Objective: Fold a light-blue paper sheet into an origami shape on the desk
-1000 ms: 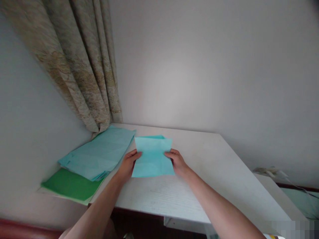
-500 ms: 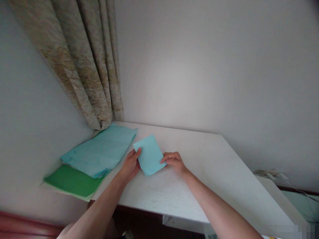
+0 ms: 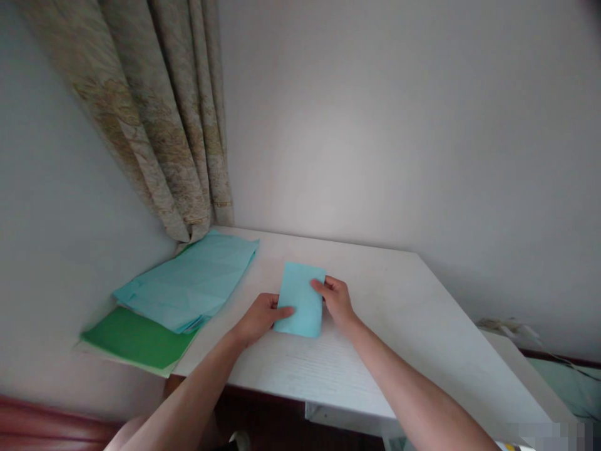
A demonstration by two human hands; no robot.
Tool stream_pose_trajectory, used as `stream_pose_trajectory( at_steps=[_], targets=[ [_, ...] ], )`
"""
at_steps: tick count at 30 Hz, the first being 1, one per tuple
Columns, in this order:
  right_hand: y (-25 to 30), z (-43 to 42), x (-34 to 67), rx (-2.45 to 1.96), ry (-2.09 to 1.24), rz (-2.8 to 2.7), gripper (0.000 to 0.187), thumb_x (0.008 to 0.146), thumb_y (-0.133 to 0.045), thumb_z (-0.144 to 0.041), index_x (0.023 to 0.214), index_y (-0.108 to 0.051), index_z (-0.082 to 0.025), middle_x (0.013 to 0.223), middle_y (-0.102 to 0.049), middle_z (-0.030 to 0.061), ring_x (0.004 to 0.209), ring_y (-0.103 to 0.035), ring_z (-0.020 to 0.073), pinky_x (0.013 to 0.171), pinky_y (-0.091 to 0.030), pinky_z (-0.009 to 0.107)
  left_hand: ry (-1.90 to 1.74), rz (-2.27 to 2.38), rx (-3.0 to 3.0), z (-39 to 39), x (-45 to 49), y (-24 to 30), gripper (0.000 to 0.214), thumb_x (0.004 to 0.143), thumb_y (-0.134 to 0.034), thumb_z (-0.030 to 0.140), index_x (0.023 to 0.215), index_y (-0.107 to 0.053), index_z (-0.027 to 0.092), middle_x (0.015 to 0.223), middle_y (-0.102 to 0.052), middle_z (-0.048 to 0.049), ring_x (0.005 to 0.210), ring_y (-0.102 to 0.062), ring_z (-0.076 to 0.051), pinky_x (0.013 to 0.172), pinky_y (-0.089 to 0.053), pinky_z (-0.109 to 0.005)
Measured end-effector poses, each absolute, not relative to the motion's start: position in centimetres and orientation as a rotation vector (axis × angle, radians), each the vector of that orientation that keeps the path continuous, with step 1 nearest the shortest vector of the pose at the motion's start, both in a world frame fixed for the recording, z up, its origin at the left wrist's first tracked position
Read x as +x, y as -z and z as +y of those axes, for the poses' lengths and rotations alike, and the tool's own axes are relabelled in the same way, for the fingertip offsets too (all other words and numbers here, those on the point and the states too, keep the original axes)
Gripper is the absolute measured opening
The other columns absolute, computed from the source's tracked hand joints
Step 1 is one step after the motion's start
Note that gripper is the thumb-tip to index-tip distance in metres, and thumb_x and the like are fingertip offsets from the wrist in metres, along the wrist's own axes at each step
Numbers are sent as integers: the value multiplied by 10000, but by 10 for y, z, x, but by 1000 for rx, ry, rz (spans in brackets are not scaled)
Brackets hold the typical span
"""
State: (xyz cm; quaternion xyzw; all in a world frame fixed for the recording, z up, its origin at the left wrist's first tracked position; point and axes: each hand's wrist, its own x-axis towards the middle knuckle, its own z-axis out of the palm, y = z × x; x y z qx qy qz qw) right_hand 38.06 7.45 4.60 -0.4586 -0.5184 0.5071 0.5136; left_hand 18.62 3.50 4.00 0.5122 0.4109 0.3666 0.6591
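A light blue sheet of paper [image 3: 301, 300], looking folded into a small rectangle, is held between my two hands over the white desk. My left hand [image 3: 263, 318] grips its lower left edge, thumb lying on the front face and fingers behind. On the upper right edge, my right hand [image 3: 337, 298] pinches it with the thumb on top. The fingers behind the paper are partly hidden. Whether its lower edge touches the desk, I cannot tell.
Creased light blue sheets [image 3: 188, 282] lie at the desk's left on green paper [image 3: 141, 338]. A patterned curtain [image 3: 173, 125] hangs above that corner. The white desk [image 3: 399, 326] meets the wall behind. Cables [image 3: 507, 327] lie beyond its right edge.
The folded paper has turned from a slant to nearly upright and shifted slightly right. My left grip is now lower on it, and my right hand has moved from the lower corner to the upper right edge.
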Motion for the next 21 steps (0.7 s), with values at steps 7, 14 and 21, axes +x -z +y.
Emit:
stream_pose_trajectory(
  at_steps=[7,14,21],
  targets=[
    [-46,73,381,-1103,-1397,-1223,331,618,-748,-457,706,-650,-154,631,-612,17,545,-508,140,524,-407,265,-962,995,1052,37,187,-44,274,658,-728,371,784,-701,129,738,-705,-58,633,-629,-185,637,-504,-310],
    [-42,64,375,-1048,-1648,-1443,318,622,-765,-423,700,-680,-126,616,-638,28,515,-530,132,509,-410,261,-1075,1081,1056,41,186,-43,261,656,-718,380,715,-684,128,668,-687,-55,581,-612,-182,619,-525,-333],
    [-49,69,378,-1068,-1427,-1318,310,602,-766,-426,631,-652,-139,593,-605,9,531,-501,125,545,-399,272,-892,1042,1135,37,184,-51,265,656,-713,387,706,-694,128,665,-688,-66,606,-634,-201,595,-549,-343]
  ],
)
